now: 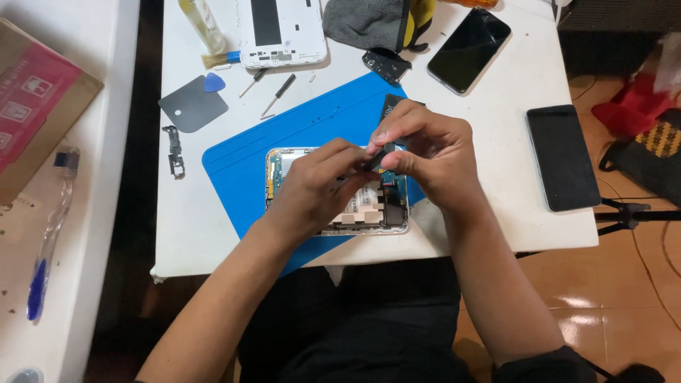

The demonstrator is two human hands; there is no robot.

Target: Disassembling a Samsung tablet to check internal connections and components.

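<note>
Over mat (234,170): opened phone (337,191) is worked on
Left hand (312,188): fingers curled, small dark part (374,157) pinched
Right hand (425,152): same part gripped by fingertips

Small white table (496,213) on orange tiled floor (624,312).

Glossy floor tiles at lower right, bright glints of light in the glaze. Second white surface (106,106) along the left edge, split from the table by a dark gap (135,234). Black tripod leg (631,213) and thin cables beside the table's right side. Red bag (631,106) and dark yellow-patterned bag (656,159) on the floor at far right. Even, soft light overhead, faint shadows only.
</note>
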